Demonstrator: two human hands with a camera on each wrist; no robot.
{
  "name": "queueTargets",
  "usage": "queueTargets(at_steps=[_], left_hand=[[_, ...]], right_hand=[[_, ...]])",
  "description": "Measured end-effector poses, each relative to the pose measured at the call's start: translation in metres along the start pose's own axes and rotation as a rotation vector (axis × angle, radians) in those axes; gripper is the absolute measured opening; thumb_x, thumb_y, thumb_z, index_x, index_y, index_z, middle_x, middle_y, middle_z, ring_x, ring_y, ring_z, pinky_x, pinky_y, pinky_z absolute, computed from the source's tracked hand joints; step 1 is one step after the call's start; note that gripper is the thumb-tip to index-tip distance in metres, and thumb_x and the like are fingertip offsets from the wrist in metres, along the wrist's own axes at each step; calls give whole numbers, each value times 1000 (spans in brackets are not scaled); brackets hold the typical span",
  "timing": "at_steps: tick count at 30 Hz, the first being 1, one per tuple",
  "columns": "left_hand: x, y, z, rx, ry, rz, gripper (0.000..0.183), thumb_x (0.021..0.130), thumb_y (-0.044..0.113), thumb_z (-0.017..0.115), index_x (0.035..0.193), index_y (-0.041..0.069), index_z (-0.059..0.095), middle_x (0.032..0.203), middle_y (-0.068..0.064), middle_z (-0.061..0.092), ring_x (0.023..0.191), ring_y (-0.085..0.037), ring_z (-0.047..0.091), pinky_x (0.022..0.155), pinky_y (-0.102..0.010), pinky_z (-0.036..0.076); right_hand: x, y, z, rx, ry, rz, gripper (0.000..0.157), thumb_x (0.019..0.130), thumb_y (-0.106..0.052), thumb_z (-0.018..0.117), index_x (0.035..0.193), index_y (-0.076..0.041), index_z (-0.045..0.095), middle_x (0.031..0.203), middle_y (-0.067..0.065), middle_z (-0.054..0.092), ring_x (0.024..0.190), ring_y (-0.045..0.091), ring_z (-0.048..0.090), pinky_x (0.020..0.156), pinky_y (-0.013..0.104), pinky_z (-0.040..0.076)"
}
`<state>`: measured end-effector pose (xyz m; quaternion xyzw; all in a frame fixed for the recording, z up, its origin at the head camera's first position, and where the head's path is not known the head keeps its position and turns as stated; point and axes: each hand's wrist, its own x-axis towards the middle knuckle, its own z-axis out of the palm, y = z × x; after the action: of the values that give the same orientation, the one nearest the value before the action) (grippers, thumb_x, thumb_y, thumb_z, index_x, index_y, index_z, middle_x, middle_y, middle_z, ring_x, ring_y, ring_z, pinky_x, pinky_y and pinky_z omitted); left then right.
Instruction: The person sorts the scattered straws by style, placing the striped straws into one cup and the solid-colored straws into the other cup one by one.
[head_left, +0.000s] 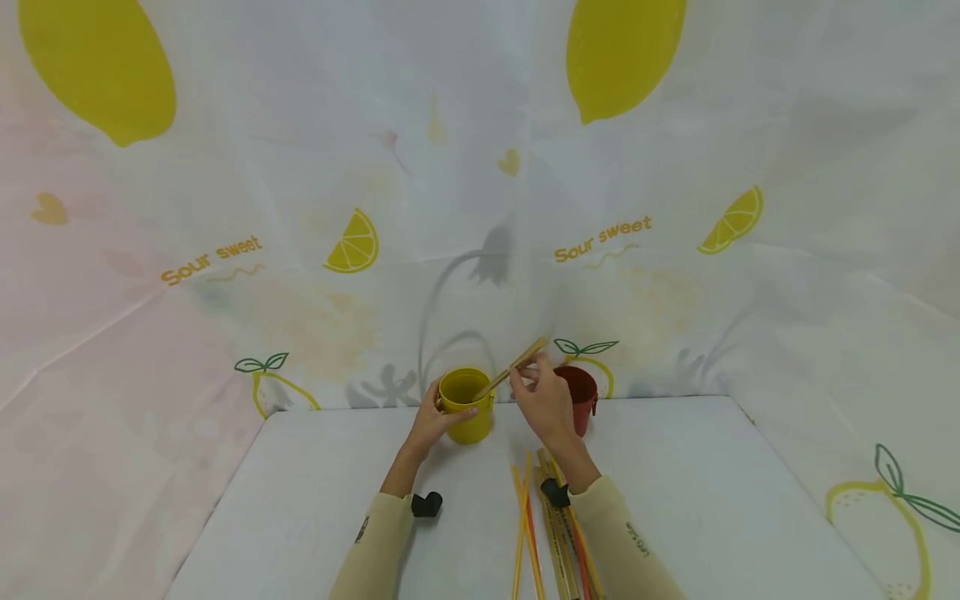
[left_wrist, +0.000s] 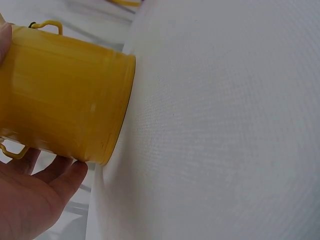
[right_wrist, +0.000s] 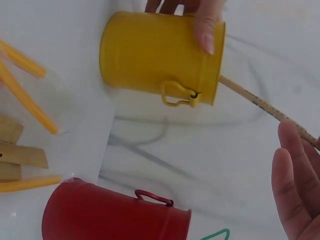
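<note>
My left hand (head_left: 431,423) holds a small yellow metal bucket (head_left: 471,430) by its side, thumb at the rim. The bucket stands upright on the white table near the back wall, and a small side handle (right_wrist: 172,95) shows in the right wrist view. Between its thumb and fingers my right hand (head_left: 547,404) pinches a slim bamboo strip (head_left: 529,352) with dark printing. The strip slants down to the left, its lower end inside the bucket's mouth. Just right of that hand, partly hidden behind it, is a red bucket (right_wrist: 115,212).
Several printed bamboo strips (head_left: 553,533) and thin orange-yellow sticks (head_left: 519,533) lie on the table (head_left: 300,500) in front, partly under the right forearm. Behind the buckets rises a white cloth (head_left: 465,208) printed with lemons.
</note>
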<state>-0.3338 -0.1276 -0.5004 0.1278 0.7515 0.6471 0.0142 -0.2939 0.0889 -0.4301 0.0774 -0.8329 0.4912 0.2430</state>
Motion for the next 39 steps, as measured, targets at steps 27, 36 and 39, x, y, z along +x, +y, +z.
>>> queueTargets(at_steps=[27, 36, 39], left_hand=[[18, -39, 1, -1, 60, 10, 89, 76, 30, 87, 148, 15, 38, 140, -9, 48, 126, -30, 47, 107, -55, 34], [18, -38, 0, -13, 49, -5, 89, 77, 24, 87, 149, 16, 36, 142, -10, 47, 129, -31, 45, 110, -54, 31], [17, -35, 0, -8, 36, -9, 90, 78, 21, 86, 151, 13, 34, 144, -13, 45, 131, -33, 43, 110, -55, 30]], right_hand=[[-14, 14, 37, -63, -155, 62, 19, 95, -20, 66, 108, -11, 55, 107, 8, 73, 62, 6, 67, 50, 27, 49], [-15, 15, 28, -72, -154, 24, 21, 95, -21, 67, 110, -11, 57, 104, 7, 74, 60, 6, 66, 49, 26, 51], [-15, 14, 23, -95, -163, 17, 21, 95, -23, 66, 111, -13, 57, 103, 3, 74, 61, 4, 65, 49, 26, 49]])
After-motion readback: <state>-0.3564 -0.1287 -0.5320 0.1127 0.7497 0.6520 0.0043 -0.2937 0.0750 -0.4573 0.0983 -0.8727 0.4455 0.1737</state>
